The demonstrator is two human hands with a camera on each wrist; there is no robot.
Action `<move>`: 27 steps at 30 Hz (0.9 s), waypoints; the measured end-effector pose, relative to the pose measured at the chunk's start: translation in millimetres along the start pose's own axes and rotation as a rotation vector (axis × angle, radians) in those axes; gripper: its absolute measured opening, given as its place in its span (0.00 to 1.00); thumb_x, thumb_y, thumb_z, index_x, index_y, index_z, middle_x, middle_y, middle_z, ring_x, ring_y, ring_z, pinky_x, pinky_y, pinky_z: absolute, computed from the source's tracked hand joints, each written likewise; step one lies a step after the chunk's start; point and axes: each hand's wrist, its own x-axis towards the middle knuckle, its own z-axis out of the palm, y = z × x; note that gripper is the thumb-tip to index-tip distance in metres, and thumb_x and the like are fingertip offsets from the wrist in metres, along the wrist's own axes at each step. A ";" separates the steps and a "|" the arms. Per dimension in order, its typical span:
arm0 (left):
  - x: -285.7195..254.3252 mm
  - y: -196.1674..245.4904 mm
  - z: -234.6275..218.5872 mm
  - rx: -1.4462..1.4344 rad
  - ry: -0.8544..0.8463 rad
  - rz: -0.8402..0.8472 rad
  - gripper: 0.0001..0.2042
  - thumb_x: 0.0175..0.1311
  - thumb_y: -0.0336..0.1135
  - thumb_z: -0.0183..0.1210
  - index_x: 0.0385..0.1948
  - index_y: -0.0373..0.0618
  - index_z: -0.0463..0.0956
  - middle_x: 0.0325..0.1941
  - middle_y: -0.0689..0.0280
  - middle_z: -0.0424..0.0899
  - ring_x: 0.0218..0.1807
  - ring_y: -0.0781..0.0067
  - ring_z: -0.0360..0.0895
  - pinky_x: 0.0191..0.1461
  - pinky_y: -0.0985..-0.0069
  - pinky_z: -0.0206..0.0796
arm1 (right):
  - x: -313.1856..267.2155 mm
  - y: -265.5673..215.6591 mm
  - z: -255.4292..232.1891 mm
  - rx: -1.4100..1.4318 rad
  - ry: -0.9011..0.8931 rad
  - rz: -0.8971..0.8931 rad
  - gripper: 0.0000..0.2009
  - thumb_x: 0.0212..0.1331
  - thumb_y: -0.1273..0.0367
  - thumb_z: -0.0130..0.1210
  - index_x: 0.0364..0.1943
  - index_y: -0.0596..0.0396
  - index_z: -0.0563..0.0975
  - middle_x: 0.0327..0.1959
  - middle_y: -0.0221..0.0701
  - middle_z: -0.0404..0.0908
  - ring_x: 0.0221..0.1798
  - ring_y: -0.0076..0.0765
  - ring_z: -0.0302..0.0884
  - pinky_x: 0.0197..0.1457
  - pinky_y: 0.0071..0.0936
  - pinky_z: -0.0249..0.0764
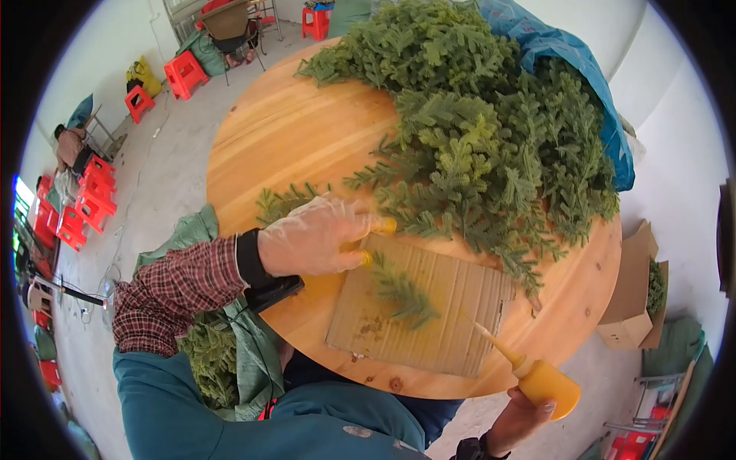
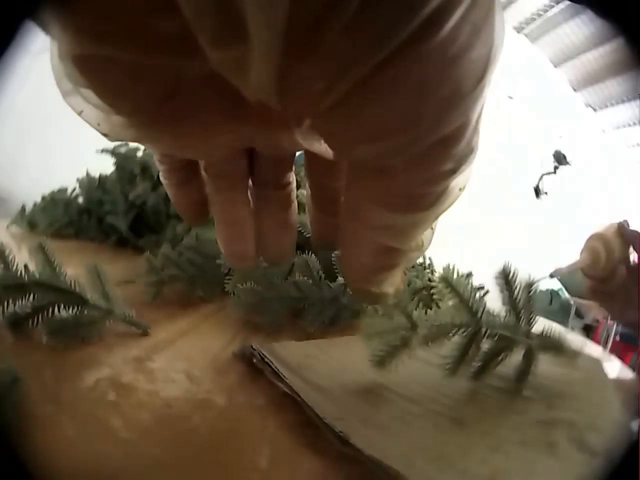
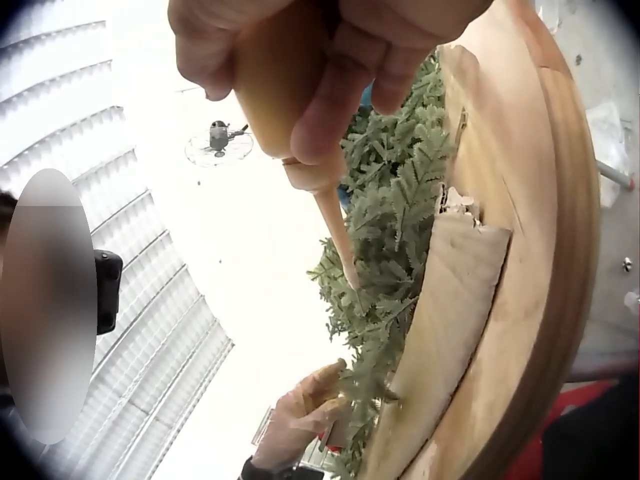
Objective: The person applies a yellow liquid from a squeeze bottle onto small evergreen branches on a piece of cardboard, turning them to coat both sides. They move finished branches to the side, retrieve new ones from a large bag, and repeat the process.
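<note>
My left hand [image 1: 318, 234], in a thin clear glove with yellow at the fingertips, pinches a small green fir sprig [image 1: 406, 297]. The sprig hangs over a flat piece of cardboard [image 1: 460, 287] on the table, its needles pointing away from the thumb. In the left wrist view the same sprig [image 2: 470, 335] sticks out sideways from the fingers. Low at the right, my right hand [image 1: 521, 420] grips a yellow squeeze bottle [image 1: 548, 387]. The bottle's long thin nozzle [image 3: 337, 238] tilts toward the cardboard. Brownish smears mark the cardboard's surface.
A large heap of fir branches [image 1: 475, 130], partly under a blue plastic bag [image 1: 586, 84], covers the far side of the round wooden table [image 1: 261, 138]. Another sprig [image 1: 284, 203] lies behind my left hand. An open carton [image 1: 625, 307] stands beyond the table's right edge.
</note>
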 end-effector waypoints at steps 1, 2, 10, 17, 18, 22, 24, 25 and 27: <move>-1.9 5.9 5.3 0.231 0.091 0.050 0.15 0.60 0.36 0.59 0.48 0.42 0.76 0.41 0.58 0.80 0.44 0.59 0.78 0.50 0.64 0.68 | -0.5 -1.9 -2.7 -0.009 0.005 0.003 0.29 0.66 0.48 0.50 0.60 0.59 0.69 0.51 0.40 0.80 0.39 0.31 0.80 0.38 0.21 0.76; -4.5 11.9 9.6 0.462 0.180 0.100 0.16 0.60 0.38 0.60 0.49 0.44 0.76 0.42 0.58 0.80 0.45 0.58 0.78 0.51 0.64 0.67 | -1.4 -4.3 -5.2 -0.026 -0.006 0.009 0.30 0.66 0.48 0.51 0.60 0.60 0.69 0.50 0.40 0.80 0.38 0.31 0.80 0.38 0.21 0.76; -34.4 70.1 11.7 0.460 -0.001 0.147 0.19 0.60 0.39 0.59 0.53 0.50 0.74 0.51 0.59 0.78 0.55 0.62 0.75 0.54 0.64 0.65 | -2.6 0.0 -5.0 -0.055 -0.082 0.005 0.32 0.65 0.47 0.51 0.61 0.61 0.68 0.44 0.40 0.83 0.35 0.32 0.81 0.38 0.22 0.77; -54.8 70.8 32.1 0.478 -0.106 0.212 0.20 0.55 0.36 0.59 0.52 0.52 0.75 0.51 0.65 0.78 0.56 0.65 0.76 0.57 0.66 0.64 | -9.1 -2.6 8.5 -0.093 -0.086 0.007 0.34 0.64 0.46 0.51 0.62 0.61 0.67 0.50 0.44 0.80 0.35 0.34 0.81 0.37 0.23 0.78; -57.7 71.7 35.6 0.442 -0.109 0.200 0.20 0.56 0.36 0.59 0.52 0.52 0.75 0.51 0.65 0.78 0.57 0.65 0.75 0.58 0.66 0.64 | -9.0 -10.4 14.1 -0.121 -0.157 0.042 0.37 0.61 0.42 0.52 0.60 0.62 0.66 0.49 0.44 0.77 0.39 0.36 0.80 0.39 0.27 0.78; -60.3 73.2 47.6 0.492 -0.111 0.158 0.21 0.56 0.40 0.60 0.54 0.51 0.74 0.52 0.64 0.78 0.59 0.64 0.75 0.62 0.66 0.63 | -11.0 -19.3 27.0 -0.228 -0.319 0.048 0.44 0.54 0.34 0.55 0.55 0.65 0.66 0.49 0.43 0.72 0.46 0.41 0.79 0.41 0.32 0.78; -60.5 71.4 54.2 0.462 -0.103 0.130 0.22 0.57 0.41 0.60 0.54 0.51 0.73 0.53 0.64 0.78 0.59 0.63 0.75 0.63 0.65 0.63 | -13.4 -15.6 31.0 -0.314 -0.354 -0.072 0.45 0.52 0.33 0.55 0.55 0.66 0.67 0.51 0.42 0.70 0.47 0.41 0.78 0.37 0.30 0.79; -60.1 70.3 57.3 0.432 -0.098 0.104 0.22 0.57 0.42 0.60 0.55 0.51 0.73 0.53 0.64 0.78 0.59 0.63 0.75 0.63 0.65 0.62 | -15.0 -14.8 33.4 -0.314 -0.356 -0.074 0.45 0.52 0.33 0.55 0.55 0.66 0.67 0.51 0.42 0.70 0.47 0.41 0.78 0.37 0.30 0.79; -57.4 71.0 58.6 0.400 -0.092 0.078 0.23 0.57 0.44 0.60 0.55 0.50 0.73 0.53 0.63 0.78 0.59 0.62 0.75 0.64 0.64 0.62 | -18.9 -13.9 37.4 -0.320 -0.332 -0.076 0.46 0.51 0.31 0.54 0.53 0.67 0.69 0.50 0.42 0.70 0.47 0.43 0.78 0.39 0.32 0.79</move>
